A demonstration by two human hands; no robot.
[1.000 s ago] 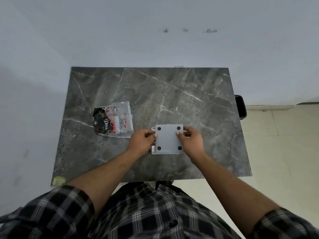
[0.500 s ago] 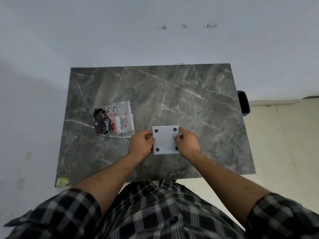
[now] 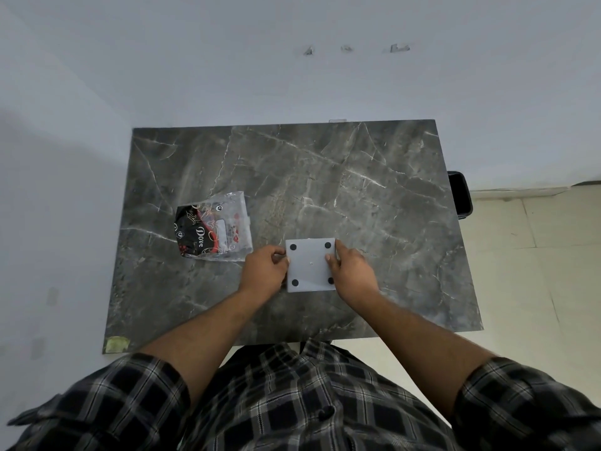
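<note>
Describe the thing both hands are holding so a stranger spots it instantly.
On the dark marble table, look right of the Dove packet. It is the flat grey square between the left hand and right hand, marked by four black dots.

A dark grey marble-patterned table (image 3: 325, 177) with pale veins stands against the far wall, and its far half is bare stone. On the left side lies a crumpled clear plastic bag (image 3: 216, 232) with black and red print. Just to its right, towards the near edge, a flat grey square plate (image 3: 310, 265) with four black dots at its corners lies on the top. A yellowish scrap of tape (image 3: 116, 345) sticks to the near left corner.
</note>
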